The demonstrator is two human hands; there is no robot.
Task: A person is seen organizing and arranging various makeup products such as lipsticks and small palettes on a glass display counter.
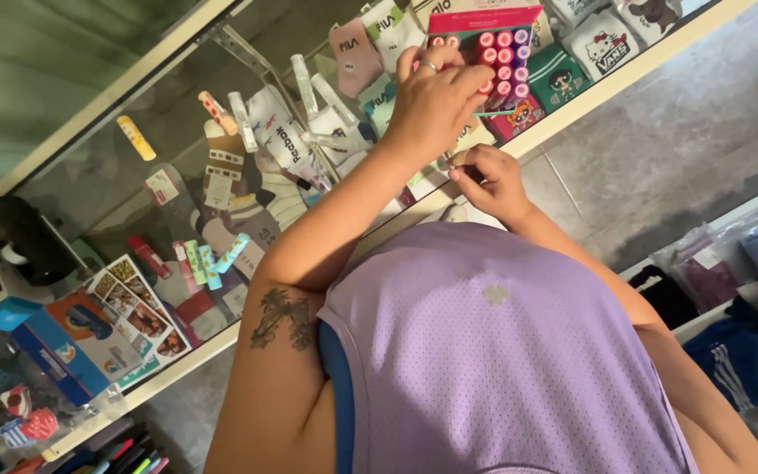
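A: Close in, the right hand [489, 180] pinches something tiny at the glass worktop's cream edge [572, 110]; its grip is together, though on what I can't tell.

B: Beyond it, the left hand [436, 96] lies on the pink card tray of round red-and-pink capped tubes [502, 53], fingertips touching the caps, grip apart.

A: That tray sits on the glass, folded socks [357, 53] displayed beneath.

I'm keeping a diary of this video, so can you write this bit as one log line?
left hand: on pink display card | right hand: pinching something small, unclear | surface: glass counter
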